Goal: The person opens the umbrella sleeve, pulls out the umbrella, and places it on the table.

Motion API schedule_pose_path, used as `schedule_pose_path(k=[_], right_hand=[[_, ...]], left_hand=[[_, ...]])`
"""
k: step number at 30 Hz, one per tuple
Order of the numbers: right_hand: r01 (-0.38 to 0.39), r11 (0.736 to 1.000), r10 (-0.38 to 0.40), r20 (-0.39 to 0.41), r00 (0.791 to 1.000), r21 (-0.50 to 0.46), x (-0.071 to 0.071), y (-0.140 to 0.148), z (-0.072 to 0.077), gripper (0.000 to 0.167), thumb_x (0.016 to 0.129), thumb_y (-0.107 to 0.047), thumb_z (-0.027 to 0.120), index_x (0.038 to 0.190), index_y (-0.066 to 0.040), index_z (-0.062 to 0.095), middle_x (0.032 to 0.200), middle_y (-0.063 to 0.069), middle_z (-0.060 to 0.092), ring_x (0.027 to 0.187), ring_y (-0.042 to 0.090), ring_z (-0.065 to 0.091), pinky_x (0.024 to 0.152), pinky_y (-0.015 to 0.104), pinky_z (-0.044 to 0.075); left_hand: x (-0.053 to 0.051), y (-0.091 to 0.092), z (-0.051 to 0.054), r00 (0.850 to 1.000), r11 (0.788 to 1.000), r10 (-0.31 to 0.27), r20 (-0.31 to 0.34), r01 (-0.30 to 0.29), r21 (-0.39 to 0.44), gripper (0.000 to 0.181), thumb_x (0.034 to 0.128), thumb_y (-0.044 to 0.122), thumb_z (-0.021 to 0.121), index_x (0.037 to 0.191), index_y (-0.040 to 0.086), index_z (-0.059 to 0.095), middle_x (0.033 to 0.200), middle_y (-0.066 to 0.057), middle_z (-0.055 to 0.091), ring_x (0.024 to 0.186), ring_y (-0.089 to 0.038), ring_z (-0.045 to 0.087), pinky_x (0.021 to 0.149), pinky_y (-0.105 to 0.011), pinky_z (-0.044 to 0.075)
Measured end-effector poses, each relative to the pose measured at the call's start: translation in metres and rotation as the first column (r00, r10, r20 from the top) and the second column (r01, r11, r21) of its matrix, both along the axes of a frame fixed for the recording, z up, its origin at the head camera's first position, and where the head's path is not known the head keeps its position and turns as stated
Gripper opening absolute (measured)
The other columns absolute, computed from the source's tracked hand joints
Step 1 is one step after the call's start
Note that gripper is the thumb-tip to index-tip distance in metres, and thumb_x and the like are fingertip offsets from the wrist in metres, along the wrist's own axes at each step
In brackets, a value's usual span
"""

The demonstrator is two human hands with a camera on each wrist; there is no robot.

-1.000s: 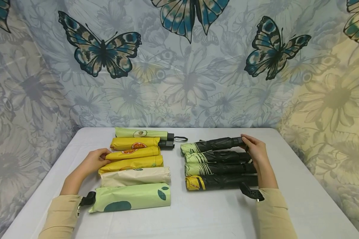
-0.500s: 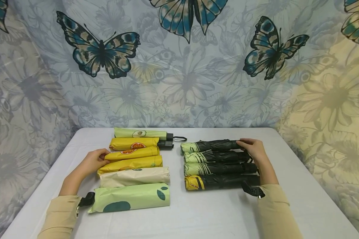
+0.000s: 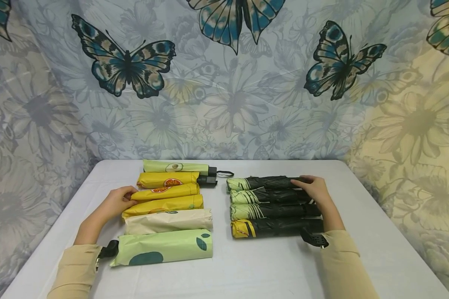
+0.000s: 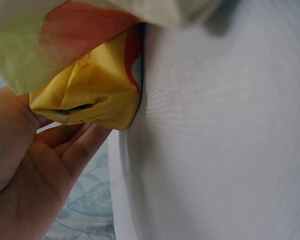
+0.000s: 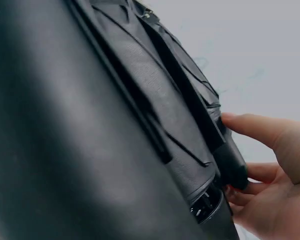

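My left hand (image 3: 116, 202) is at the left end of a yellow umbrella sleeve (image 3: 176, 191) with an orange-slice print. In the left wrist view its fingers (image 4: 85, 150) curl behind the yellow fabric (image 4: 90, 100), gripping that end. On the right, several folded black umbrellas lie side by side. My right hand (image 3: 316, 189) holds the handle end of the farthest folded umbrella (image 3: 269, 182), which has a pale green tip. The right wrist view has the thumb on the near side of this umbrella and the other fingers behind its dark handle (image 5: 230, 165).
Behind the held sleeve lie a yellow sleeved umbrella (image 3: 168, 180) and a green avocado-print one (image 3: 176, 166), handles rightward. In front are another yellow sleeve (image 3: 164, 205), a cream sleeve (image 3: 168, 222) and a green leaf-print sleeve (image 3: 164, 247). A white table (image 3: 224, 274) bears everything.
The right hand has lowered the handle end of the farthest black umbrella, bringing it closer in line with the others, and has shifted slightly leftward along it. The left hand stays put.
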State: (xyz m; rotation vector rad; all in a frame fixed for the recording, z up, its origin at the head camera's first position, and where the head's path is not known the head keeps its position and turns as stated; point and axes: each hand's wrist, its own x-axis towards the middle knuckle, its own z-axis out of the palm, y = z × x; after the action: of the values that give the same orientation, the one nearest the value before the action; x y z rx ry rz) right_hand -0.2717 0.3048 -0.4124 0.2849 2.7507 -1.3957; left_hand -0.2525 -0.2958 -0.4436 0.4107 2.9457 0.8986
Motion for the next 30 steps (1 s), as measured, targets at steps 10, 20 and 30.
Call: schedule_pose_path(k=[10, 20, 30], right_hand=[[-0.025, 1.0, 0.025, 0.013, 1.0, 0.013, -0.001, 0.0035, -0.0074, 0.082, 0.091, -0.046, 0.064, 0.146, 0.008, 0.035, 0.152, 0.034, 0.029, 0.14, 0.05, 0.029, 0.115, 0.06, 0.031], [0.011, 0.999, -0.01, 0.011, 1.0, -0.049, 0.002, 0.0032, -0.0068, 0.073, 0.095, -0.038, 0.061, 0.145, 0.009, 0.037, 0.152, 0.033, 0.031, 0.142, 0.048, 0.029, 0.117, 0.056, 0.03], [0.059, 0.996, -0.06, -0.02, 0.998, -0.066, 0.0011, 0.0005, -0.0073, 0.065, 0.097, -0.03, 0.058, 0.144, 0.011, 0.038, 0.149, 0.032, 0.036, 0.141, 0.044, 0.033, 0.118, 0.052, 0.031]], left_hand=[[0.0012, 0.0, 0.0008, 1.0, 1.0, -0.001, 0.002, 0.001, -0.007, 0.018, 0.087, 0.005, 0.07, 0.104, -0.001, 0.066, 0.091, -0.013, 0.065, 0.084, -0.024, 0.062, 0.072, -0.04, 0.055], [0.0013, 0.0016, 0.002, 1.0, 1.0, 0.002, 0.001, -0.002, 0.003, 0.017, 0.0867, 0.004, 0.07, 0.103, -0.001, 0.066, 0.091, -0.013, 0.066, 0.084, -0.023, 0.062, 0.072, -0.039, 0.055], [0.002, 0.0016, 0.0039, 1.0, 1.0, -0.003, -0.007, 0.003, 0.004, 0.019, 0.0865, 0.004, 0.07, 0.104, -0.001, 0.065, 0.096, -0.017, 0.066, 0.087, -0.028, 0.063, 0.075, -0.043, 0.057]])
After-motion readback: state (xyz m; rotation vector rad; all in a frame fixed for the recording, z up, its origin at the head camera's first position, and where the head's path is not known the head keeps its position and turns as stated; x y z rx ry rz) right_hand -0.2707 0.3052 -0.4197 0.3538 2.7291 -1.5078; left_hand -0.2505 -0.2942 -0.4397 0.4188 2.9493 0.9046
